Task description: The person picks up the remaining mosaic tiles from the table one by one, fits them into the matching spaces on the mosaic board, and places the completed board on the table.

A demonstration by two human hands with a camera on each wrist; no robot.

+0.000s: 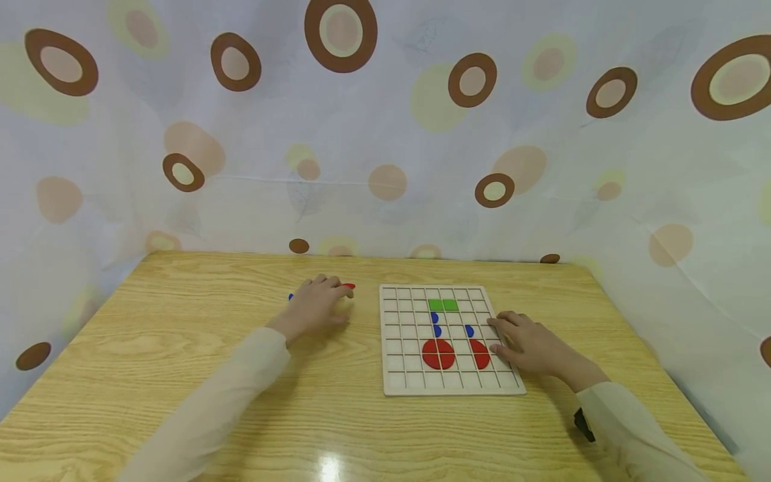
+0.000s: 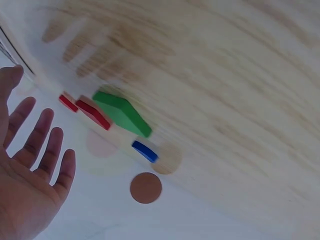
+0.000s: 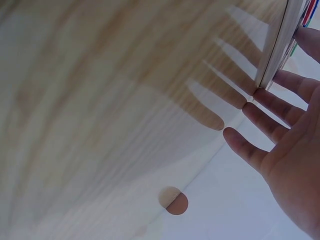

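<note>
A white square grid board (image 1: pixel 394 384) lies on the table. Set in its cells are two green squares (image 1: pixel 443 305), several blue half-round pieces (image 1: pixel 470 331), a red disc (image 1: pixel 438 354) made of parts and a red half-disc (image 1: pixel 480 354). My right hand (image 1: pixel 533 345) rests along the board's right edge, its fingertips at the rim. To the left of the board, my left hand (image 1: pixel 314 304) is over loose pieces with its fingers spread, holding nothing. The left wrist view shows those pieces: a large green one (image 2: pixel 121 113), two red ones (image 2: pixel 93 114) and a blue one (image 2: pixel 145 151).
The wooden table (image 1: pixel 150 335) spreads around the board on all sides. A white cloth (image 1: pixel 385 134) printed with brown and pale circles hangs behind it and at both sides. Something dark (image 1: pixel 583 425) shows by the right sleeve.
</note>
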